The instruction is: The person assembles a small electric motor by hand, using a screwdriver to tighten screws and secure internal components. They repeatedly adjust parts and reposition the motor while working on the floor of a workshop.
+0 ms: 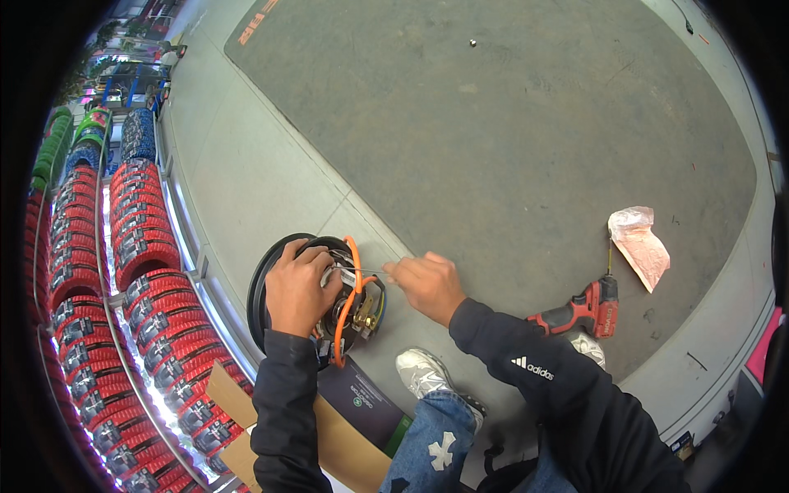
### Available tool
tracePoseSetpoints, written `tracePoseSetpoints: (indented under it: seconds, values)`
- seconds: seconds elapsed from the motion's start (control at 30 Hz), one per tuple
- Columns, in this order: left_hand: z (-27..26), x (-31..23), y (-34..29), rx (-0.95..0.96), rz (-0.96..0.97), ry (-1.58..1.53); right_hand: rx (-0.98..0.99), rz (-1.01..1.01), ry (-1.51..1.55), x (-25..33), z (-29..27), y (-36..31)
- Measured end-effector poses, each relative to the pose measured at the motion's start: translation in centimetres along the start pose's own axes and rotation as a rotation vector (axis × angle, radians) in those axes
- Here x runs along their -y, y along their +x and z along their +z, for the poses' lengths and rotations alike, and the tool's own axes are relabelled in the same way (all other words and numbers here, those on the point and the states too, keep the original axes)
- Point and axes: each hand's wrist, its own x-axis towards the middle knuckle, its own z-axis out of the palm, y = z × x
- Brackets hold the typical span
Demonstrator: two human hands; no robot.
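A round black wheel-like part (256,300) stands on the floor at the left, with a thick orange cable (341,329) curving across its open side. Several wires and a brass-coloured fitting (365,314) show inside it. My left hand (297,289) is over this part, fingers bent and closed near its middle; what the fingertips pinch is hidden. My right hand (427,283) is closed round one end of a thin metal rod (370,271). The rod runs level past the orange cable to the fingertips of my left hand, and its tip cannot be made out.
A red and black cordless drill (604,308) with a long bit lies at the right, beside a crumpled clear packet (643,251). An open cardboard box (349,448) is below the part. Racks of red-wrapped tyres (148,238) line the left. A small metal piece (472,43) lies far ahead.
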Motion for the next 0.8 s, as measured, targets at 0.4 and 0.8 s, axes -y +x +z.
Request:
tracePoseSetpoints:
  seconds: [0.4,0.8]
  values:
    - [0.1,-0.1,0.5,0.045,0.08,0.031,0.081,1.15,1.135,0.6,3.1,-0.2]
    - [0.4,0.2,0.4,0.071,0.091,0.07,0.086,0.297,0.117,0.4,-0.9,0.3]
